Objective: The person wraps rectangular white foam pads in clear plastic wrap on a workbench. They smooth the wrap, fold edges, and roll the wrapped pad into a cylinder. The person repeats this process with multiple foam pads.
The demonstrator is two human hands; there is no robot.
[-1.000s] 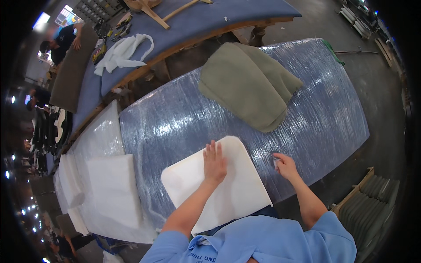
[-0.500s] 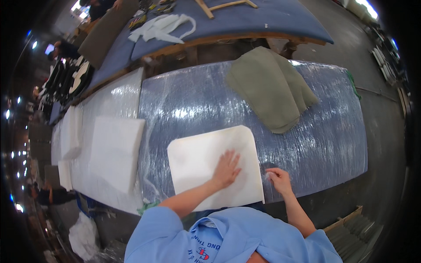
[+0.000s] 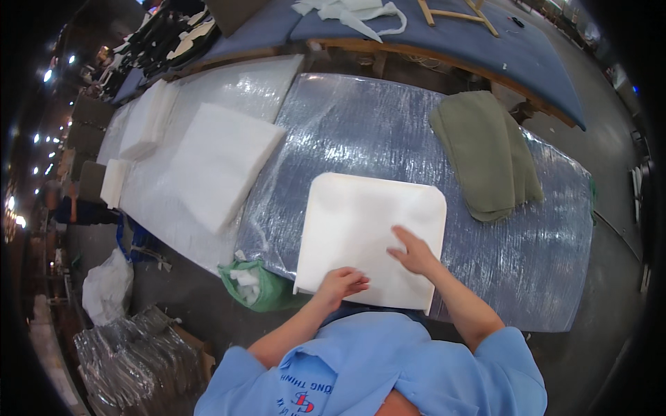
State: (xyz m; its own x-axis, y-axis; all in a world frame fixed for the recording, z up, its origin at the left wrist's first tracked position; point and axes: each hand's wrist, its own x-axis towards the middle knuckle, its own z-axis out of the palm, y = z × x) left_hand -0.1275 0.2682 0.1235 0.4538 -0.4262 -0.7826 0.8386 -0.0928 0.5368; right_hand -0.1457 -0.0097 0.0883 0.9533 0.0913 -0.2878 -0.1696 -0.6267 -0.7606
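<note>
A white cushion-shaped pad (image 3: 368,215) with rounded far corners lies in front of me, its near edge close to my body. My left hand (image 3: 343,286) is over the pad's near left part, fingers bent and pressed together; whatever they may hold is hidden. Over the right half of the pad is my right hand (image 3: 414,254), thumb and fingers apart and nothing in it. Whether it touches the surface I cannot tell. Olive-green fabric pieces (image 3: 485,156) lie in a stack to the far right of the pad.
The table (image 3: 517,277) is wrapped in shiny plastic film. White foam sheets (image 3: 225,163) and further white stacks (image 3: 149,125) lie left. A green bag (image 3: 267,288) with white scraps hangs by the near edge. Beyond stands a blue-topped table (image 3: 472,45) with a wooden frame (image 3: 458,15).
My left hand has drawn back from the pad's middle to its near left part. My right hand, earlier pinching a small whitish scrap beside the pad, is now over it, fingers apart. The view has turned left.
</note>
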